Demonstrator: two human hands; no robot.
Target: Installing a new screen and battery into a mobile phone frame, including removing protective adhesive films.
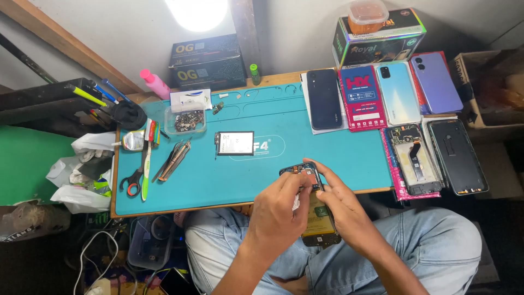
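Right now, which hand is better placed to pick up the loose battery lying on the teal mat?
Probably the left hand. The battery lies up and to the left of the opened phone, on that hand's side. The right hand would have to cross over the phone, and both hands are on it now.

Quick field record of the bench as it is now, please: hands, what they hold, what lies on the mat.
left hand: grips the opened phone over the lap
right hand: fingers on the phone's upper end
mat: teal, on the wooden bench
battery: flat on the mat, apart from both hands
tools: scissors and tweezers at mat's left
right edge: several phones laid side by side
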